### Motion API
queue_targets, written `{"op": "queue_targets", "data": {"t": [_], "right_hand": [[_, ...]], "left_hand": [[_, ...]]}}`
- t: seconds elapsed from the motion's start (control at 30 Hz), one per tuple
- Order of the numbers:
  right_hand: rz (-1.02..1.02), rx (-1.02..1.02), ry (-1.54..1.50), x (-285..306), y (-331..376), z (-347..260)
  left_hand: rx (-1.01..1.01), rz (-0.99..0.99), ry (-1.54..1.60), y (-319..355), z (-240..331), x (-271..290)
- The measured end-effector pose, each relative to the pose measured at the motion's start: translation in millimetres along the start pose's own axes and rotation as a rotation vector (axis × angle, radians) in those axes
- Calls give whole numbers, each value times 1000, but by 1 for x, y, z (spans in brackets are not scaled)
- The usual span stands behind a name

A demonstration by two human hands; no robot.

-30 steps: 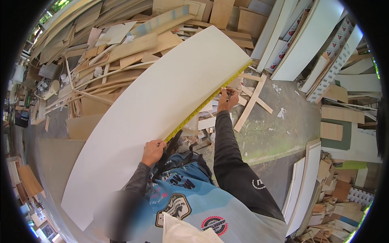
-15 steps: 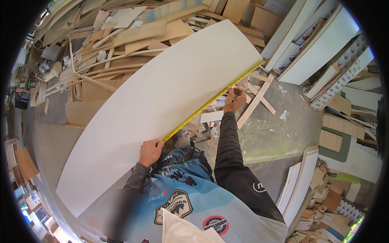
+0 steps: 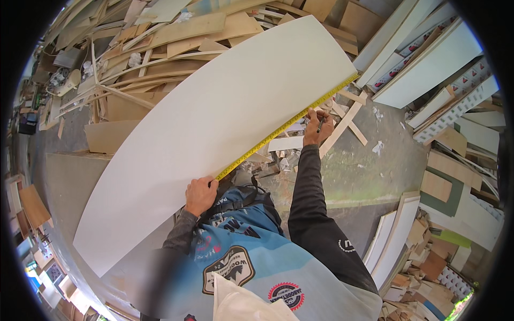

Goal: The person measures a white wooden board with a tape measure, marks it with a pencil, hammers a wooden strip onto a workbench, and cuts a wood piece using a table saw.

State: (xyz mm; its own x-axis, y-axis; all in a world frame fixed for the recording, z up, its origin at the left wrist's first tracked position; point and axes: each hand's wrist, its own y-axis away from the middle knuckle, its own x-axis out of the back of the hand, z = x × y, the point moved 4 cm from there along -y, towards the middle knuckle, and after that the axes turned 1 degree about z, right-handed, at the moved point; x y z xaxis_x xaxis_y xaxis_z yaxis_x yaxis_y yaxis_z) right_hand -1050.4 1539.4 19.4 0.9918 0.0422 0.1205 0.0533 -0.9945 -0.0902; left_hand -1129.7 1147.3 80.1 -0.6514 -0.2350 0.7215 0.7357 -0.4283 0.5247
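Pen (image 3: 320, 126) has tipped a little, pinched in the right hand (image 3: 312, 129). The left hand (image 3: 200, 197) sits by the near end of the yellow tape (image 3: 259, 147); I can't tell its grip. Tape lies along the right edge of the white board (image 3: 214, 112), both stretching near left to far right. Looks like measuring; next needs a still tape.

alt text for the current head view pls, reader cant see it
A yellow tape measure lies along the straight edge of a long white board, with a person's left hand at the tape's near end and right hand, holding a dark pen-like tool, partway along. Scrap wood is piled beyond.
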Motion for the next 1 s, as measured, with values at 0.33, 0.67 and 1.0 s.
{"op": "queue_targets", "data": {"t": [0.33, 0.67, 1.0], "right_hand": [[6, -27, -68, 2, 0, 9], [-32, -59, -152, 5, 7, 3], [93, -66, -265, 19, 13, -1]], "left_hand": [[16, -26, -56, -3, 4, 4], [41, -93, -40, -6, 2, 9], [69, -174, -45, -10, 1, 11]]}}
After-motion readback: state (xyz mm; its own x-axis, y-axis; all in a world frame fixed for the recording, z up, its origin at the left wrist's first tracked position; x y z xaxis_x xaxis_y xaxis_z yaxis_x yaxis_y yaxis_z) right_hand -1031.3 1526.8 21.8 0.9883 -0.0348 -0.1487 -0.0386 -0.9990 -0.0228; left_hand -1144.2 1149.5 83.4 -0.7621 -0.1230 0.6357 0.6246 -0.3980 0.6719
